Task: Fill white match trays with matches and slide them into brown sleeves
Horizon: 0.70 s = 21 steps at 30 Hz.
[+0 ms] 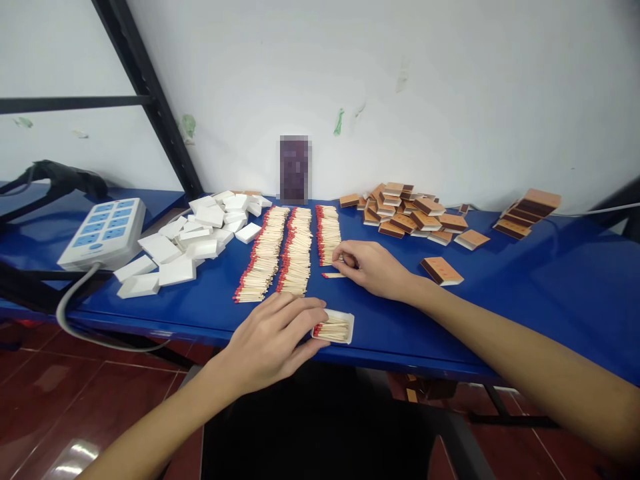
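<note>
**Filling a match tray by hand**

Head view: your left hand (pixel 273 337) rests at about 6 o'clock on the blue tabletop (pixel 525 300), fingers laid over the left end of a small white tray (pixel 336 327) that already holds some matches; it steadies the tray rather than gripping it. Your right hand (pixel 370 267) sits at about 1 o'clock from the tray, fingertips pinching at the near end of the shortest match row (pixel 329 233); how many matches it holds you cannot tell. A loose match (pixel 333 275) lies just beside that hand. Two longer rows (pixel 280 253) run at 11 o'clock.

To do this well, I judge: keep the tray pinned flat, lift a small bundle with all red heads facing one way, and lay it in parallel. Empty white trays (pixel 190 240) lie at 10 o'clock, brown sleeves (pixel 410 210) at 1 o'clock.
</note>
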Motion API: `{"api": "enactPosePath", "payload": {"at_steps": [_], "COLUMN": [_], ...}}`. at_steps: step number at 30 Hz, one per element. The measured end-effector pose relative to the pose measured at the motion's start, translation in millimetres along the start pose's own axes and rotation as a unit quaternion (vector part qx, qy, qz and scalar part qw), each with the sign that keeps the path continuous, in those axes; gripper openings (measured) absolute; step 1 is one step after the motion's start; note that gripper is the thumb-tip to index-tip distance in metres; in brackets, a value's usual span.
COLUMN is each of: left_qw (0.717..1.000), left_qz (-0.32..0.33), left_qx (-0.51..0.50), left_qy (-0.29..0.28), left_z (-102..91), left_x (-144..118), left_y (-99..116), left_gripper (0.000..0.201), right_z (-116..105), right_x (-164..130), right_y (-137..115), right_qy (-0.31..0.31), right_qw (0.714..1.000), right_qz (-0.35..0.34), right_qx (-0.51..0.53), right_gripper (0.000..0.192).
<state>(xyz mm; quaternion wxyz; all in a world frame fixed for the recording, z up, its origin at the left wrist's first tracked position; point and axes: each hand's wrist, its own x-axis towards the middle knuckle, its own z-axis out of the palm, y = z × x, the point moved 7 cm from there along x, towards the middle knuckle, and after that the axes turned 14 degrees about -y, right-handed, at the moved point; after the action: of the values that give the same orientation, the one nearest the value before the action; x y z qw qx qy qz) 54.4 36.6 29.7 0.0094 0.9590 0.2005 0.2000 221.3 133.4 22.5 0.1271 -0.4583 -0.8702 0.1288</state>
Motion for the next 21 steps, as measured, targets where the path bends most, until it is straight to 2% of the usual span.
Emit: {"api": "enactPosePath", "payload": {"at_steps": [6,21], "left_qw": [0.998,0.997], "left_qz": [-0.008,-0.001], "left_qx": [0.048,0.057], "left_qy": [-0.044,-0.044], "left_z": [6.5,9.0], "left_x": [2.2,2.5], "left_y": [0.1,-0.4], "left_gripper": [0.025,0.027], "right_z": [-0.2,-1.3], "right_x": [-0.3,-1.1], "right_y": [1.8,3.0], "right_qy": [-0.005,-0.01], "right_qw": [1.0,1.0], "right_qz": [0.013,0.024], "right_qx": [0.002,0.01], "right_gripper": [0.008,0.009]}}
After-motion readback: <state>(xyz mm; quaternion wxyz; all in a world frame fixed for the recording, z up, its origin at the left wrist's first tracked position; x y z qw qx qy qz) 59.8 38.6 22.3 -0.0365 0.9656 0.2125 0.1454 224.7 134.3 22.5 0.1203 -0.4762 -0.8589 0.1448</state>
